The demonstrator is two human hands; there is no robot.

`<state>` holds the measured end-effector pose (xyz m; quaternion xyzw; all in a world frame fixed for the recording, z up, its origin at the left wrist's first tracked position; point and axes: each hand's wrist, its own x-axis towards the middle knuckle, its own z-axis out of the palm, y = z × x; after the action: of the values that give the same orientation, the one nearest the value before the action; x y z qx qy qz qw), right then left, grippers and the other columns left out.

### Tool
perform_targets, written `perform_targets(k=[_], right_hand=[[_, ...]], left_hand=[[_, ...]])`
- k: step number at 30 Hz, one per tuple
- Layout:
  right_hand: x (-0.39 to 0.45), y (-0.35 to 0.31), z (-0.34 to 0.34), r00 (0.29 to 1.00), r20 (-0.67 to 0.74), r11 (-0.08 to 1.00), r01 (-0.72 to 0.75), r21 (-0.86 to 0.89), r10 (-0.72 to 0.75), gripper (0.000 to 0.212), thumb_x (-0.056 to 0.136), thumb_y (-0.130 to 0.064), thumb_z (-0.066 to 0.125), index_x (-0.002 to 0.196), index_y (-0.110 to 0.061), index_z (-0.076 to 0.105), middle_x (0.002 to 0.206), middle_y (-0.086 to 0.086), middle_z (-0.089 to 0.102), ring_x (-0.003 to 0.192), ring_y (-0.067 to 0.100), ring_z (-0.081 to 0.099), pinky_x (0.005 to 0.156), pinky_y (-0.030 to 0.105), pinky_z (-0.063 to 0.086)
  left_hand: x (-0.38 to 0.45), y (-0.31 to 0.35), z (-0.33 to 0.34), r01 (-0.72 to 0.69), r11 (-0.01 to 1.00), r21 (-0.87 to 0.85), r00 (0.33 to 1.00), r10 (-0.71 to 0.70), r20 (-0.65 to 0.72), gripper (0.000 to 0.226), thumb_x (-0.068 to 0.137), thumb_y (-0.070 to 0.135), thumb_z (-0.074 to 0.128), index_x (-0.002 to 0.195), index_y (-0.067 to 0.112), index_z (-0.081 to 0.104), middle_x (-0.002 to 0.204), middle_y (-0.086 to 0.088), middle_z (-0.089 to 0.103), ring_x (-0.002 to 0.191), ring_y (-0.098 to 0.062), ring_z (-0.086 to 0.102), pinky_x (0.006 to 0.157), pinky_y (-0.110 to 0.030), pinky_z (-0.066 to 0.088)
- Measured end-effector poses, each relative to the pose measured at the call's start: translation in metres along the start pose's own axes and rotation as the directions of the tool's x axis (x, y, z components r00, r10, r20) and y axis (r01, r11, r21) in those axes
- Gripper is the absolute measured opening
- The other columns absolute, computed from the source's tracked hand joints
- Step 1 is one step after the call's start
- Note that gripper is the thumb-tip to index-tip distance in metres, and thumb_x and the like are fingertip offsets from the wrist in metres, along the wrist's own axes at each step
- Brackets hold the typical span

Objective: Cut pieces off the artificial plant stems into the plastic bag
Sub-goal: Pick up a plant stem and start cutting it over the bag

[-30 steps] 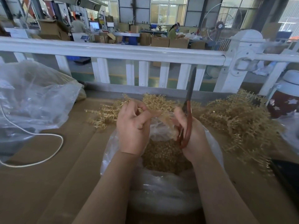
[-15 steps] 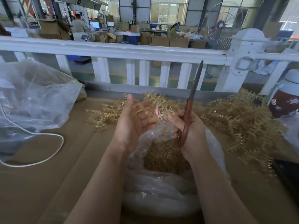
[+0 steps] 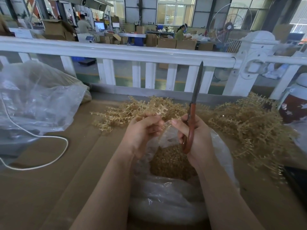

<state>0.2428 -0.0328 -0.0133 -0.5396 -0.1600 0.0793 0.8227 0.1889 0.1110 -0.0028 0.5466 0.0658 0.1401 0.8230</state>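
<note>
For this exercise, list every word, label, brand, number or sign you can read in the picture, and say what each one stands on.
No text can be read.
The monitor screens at the back: too small and blurred.
The sticker on the far wall: a mark shows, no legible letters.
The red container on the right: only star shapes, no words.
The scissors in the right hand: no marking visible.

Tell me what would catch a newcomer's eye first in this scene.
The scissors, gripped in the right hand with blades pointing straight up before the white railing. Next, the tangle of golden plant stems heaped across the table's far right, and the plastic bag of cut pieces below both hands.
</note>
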Motion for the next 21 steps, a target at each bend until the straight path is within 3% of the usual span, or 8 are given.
perform_targets(k=[5,8,10,15,18,21], right_hand=[[-0.001,-0.001,-0.003,1.0,0.011,1.0,-0.004,-0.016,0.004,0.032,0.072,-0.011,0.082,0.089,-0.012,0.055,0.054,0.001,0.048,0.044,0.014,0.044,0.042,0.023,0.038],[-0.002,0.0,-0.002,1.0,0.01,1.0,-0.013,-0.024,0.013,0.036,0.067,-0.017,0.083,0.09,-0.011,0.056,0.053,0.0,0.049,0.043,0.013,0.044,0.042,0.023,0.038],[-0.003,-0.001,-0.003,1.0,0.015,1.0,-0.009,-0.029,0.009,0.04,0.064,-0.022,0.084,0.091,-0.011,0.056,0.053,-0.001,0.049,0.043,0.013,0.045,0.043,0.022,0.039],[-0.002,0.001,-0.005,1.0,-0.011,0.999,0.019,-0.026,-0.02,0.035,0.065,-0.025,0.083,0.087,-0.013,0.058,0.053,-0.002,0.049,0.042,0.012,0.044,0.042,0.022,0.038],[-0.002,0.002,-0.004,0.998,-0.052,0.998,0.041,-0.041,-0.043,0.034,0.068,-0.031,0.082,0.086,-0.014,0.058,0.061,0.005,0.055,0.045,0.013,0.045,0.042,0.024,0.039],[-0.002,0.0,-0.004,0.998,-0.063,0.999,0.018,-0.037,-0.02,0.041,0.069,-0.038,0.08,0.093,-0.01,0.061,0.075,0.006,0.067,0.047,0.013,0.047,0.042,0.022,0.039]], left_hand=[[-0.002,0.0,0.001,-0.005,0.999,-0.047,1.0,0.006,0.003,0.02,0.091,0.008,0.064,0.073,0.016,0.068,0.081,-0.006,0.075,0.069,-0.012,0.068,0.069,-0.024,0.05],[-0.003,0.0,0.003,-0.041,0.998,-0.049,0.998,0.043,0.038,0.012,0.08,0.011,0.072,0.078,0.014,0.061,0.077,-0.006,0.073,0.069,-0.012,0.068,0.065,-0.022,0.052],[-0.004,0.0,0.002,-0.062,0.997,-0.051,0.996,0.065,0.062,0.019,0.071,0.011,0.076,0.079,0.014,0.06,0.075,-0.005,0.07,0.068,-0.013,0.067,0.063,-0.021,0.053],[-0.005,-0.001,0.004,-0.102,0.991,0.083,0.993,0.097,0.063,0.029,0.07,-0.007,0.078,0.08,0.015,0.062,0.079,-0.005,0.073,0.075,-0.017,0.068,0.07,-0.029,0.055],[-0.006,-0.002,0.009,-0.274,0.949,0.155,0.958,0.284,-0.047,0.032,0.075,-0.014,0.075,0.079,0.012,0.057,0.076,-0.004,0.069,0.077,-0.021,0.067,0.077,-0.038,0.057],[-0.004,-0.005,0.012,-0.429,0.819,0.382,0.848,0.51,-0.141,0.033,0.076,-0.008,0.079,0.079,0.017,0.057,0.072,0.004,0.065,0.071,-0.009,0.065,0.069,-0.022,0.056]])
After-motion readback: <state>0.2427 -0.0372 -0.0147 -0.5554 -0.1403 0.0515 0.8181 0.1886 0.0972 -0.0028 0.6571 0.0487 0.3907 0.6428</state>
